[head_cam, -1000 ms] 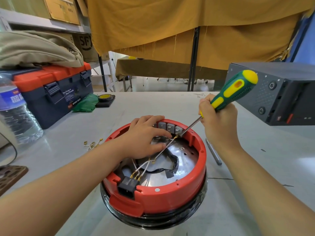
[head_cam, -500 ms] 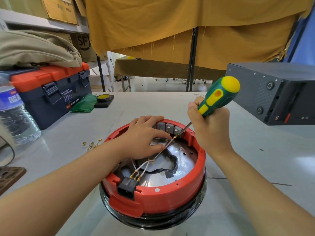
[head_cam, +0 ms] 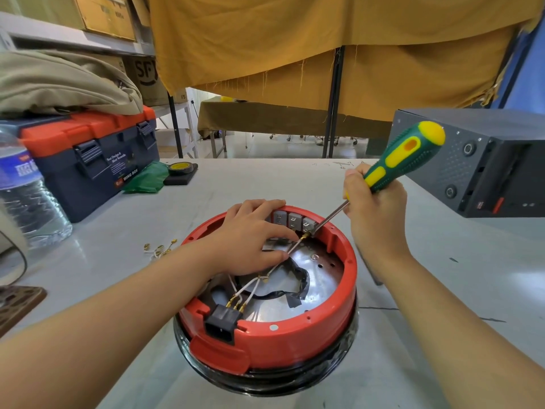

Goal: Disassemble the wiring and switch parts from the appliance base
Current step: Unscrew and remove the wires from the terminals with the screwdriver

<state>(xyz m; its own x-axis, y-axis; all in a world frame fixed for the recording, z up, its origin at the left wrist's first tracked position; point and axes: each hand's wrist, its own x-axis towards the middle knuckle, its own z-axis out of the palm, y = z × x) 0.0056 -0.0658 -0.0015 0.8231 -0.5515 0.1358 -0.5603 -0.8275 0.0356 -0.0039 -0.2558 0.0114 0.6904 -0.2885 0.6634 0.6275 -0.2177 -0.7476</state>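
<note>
at the bottom centre of the frame, a red appliance base (head_cam: 267,329) sits upturned on a pale table (head_cam: 442,349), its black power socket (head_cam: 221,323) facing the camera with white wires (head_cam: 250,287) running up from brass terminals across the metal plate inside. both bare forearms reach in from the lower corners. the left hand (head_cam: 250,240) lies palm down over the middle of the base, thumb and forefinger pinching a white wire near its brass end. the right hand (head_cam: 374,208), wrist raised at the right of the base, is curled tight round a green and yellow screwdriver (head_cam: 398,160), whose shaft slants down left to a row of grey switch blocks (head_cam: 292,221) on the far rim. loose brass connectors (head_cam: 160,249) lie at left of centre. further back, a water bottle (head_cam: 28,196) and a red-lidded toolbox (head_cam: 88,154) stand at upper left, a dark metal case (head_cam: 486,163) at upper right.
</note>
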